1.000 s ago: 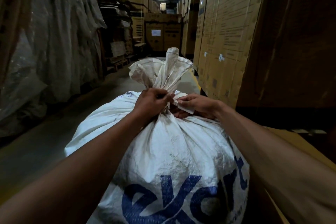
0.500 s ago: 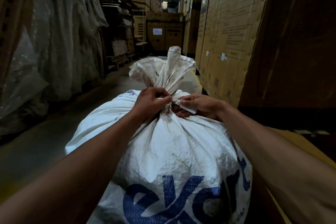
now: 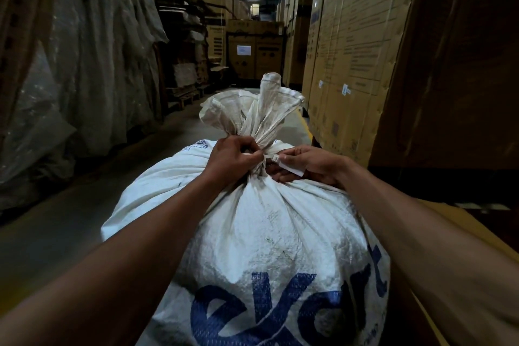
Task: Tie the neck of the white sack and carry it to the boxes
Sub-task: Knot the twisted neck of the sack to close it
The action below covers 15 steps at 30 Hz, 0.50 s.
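1. Head view, the only view. Landmark for all places: the gathered neck [image 3: 259, 146] of the white sack [image 3: 269, 233].

2. The white sack stands upright in mid-frame, close in front of me, between my two forearms. It bulges round and full. The contents are hidden; the weave is opaque and the mouth is bunched closed.

3. My left hand [image 3: 234, 157] is just left of the neck, fingers curled tight. Its grip pinches the near end of a white tie strip [image 3: 286, 164] against the bunched fabric. I judge this hand is anchoring the gather so it cannot spread.

4. My right hand [image 3: 306, 163] is just right of the neck. Thumb and fingers pinch the strip's other end, which sticks out flat toward the wrist. I judge this hand is drawing the strip taut across the neck.

5. Above the neck the loose sack mouth [image 3: 252, 109] fans out in crumpled folds. Fabric below the neck pulls into radial creases, so the cinch looks tight already.

6. I cannot tell whether the strip is knotted or locked; the fingers hide the crossing.

7. Stage, judged: tying in hand, carrying not begun.

8. Right of the neck, tall stacked cardboard boxes [image 3: 351, 50] line the aisle. More boxes [image 3: 255, 56] stand beyond the neck at the aisle's end. Which ones the task means I cannot tell.

9. Left of the neck, plastic-wrapped stock [image 3: 70, 64] stands along the floor [image 3: 84, 199].

10. Blue lettering [image 3: 280, 312] shows below the neck, partly cut off.
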{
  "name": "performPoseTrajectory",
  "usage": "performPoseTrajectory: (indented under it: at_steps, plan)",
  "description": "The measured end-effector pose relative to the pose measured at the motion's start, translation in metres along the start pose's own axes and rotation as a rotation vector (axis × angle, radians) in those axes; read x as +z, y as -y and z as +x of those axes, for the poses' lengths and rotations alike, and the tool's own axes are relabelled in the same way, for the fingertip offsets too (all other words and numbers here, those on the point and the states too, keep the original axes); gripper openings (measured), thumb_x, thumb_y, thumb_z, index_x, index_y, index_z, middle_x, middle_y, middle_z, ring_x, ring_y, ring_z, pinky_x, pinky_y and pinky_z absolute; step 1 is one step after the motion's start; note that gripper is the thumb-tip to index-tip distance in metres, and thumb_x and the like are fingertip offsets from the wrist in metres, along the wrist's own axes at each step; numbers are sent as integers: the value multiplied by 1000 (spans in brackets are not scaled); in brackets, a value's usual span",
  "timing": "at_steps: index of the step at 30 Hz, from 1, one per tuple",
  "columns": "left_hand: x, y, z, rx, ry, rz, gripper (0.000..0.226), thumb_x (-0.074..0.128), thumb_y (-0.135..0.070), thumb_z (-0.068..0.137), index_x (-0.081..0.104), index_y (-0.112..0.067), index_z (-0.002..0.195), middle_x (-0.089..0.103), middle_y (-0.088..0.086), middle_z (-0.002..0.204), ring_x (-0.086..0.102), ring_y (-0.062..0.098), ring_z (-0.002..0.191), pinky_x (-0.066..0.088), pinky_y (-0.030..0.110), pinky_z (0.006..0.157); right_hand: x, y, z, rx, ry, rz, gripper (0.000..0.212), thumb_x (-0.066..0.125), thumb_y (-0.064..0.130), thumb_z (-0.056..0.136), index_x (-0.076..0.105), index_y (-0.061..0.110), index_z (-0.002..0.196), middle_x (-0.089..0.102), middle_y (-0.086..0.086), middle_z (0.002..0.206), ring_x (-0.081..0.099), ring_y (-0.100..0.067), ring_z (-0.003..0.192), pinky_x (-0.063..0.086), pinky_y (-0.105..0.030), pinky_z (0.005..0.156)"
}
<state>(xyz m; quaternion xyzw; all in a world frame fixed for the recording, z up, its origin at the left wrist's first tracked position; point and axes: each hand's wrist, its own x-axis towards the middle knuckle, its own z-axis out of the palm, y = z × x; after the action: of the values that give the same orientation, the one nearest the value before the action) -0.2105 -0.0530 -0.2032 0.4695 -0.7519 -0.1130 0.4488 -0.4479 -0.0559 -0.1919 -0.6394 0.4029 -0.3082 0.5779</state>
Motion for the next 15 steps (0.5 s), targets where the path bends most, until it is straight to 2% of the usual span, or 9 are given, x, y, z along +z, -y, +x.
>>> performPoseTrajectory:
  at_steps: [5,8,11,13,15]
  plan:
    - [0,-2,-3,21,-2,31,14,74,-41,78,76,-28,81,74,-9,74,69,7,77,53,31,74,1,0,1,12,-12,25,34,50,8,109,60,-13,133,65,-29,135,65,-40,125,58,-42,102]
    - [0,-4,-5,53,3,65,16,73,-44,81,76,-29,83,74,-11,75,69,4,77,51,28,73,1,0,0,3,33,22,29,52,8,108,64,-11,125,69,-26,123,68,-37,115,57,-42,102]
    - [2,-4,-6,79,15,73,17,72,-45,82,74,-28,84,73,-15,73,68,1,77,49,27,72,6,5,-5,-21,116,-8,27,47,13,111,65,-7,115,67,-16,107,65,-28,98,54,-36,87]
    - [1,-3,-5,77,35,88,16,72,-44,84,73,-28,85,73,-16,75,67,2,78,45,26,71,10,8,-7,-9,103,48,35,42,21,114,63,-6,117,67,-16,104,66,-25,91,55,-33,79]
    - [1,-2,-3,78,68,107,15,72,-45,86,70,-31,83,72,-17,74,66,4,78,43,26,70,9,8,-7,19,18,60,42,40,26,114,61,-8,126,71,-19,109,72,-26,94,63,-36,85]
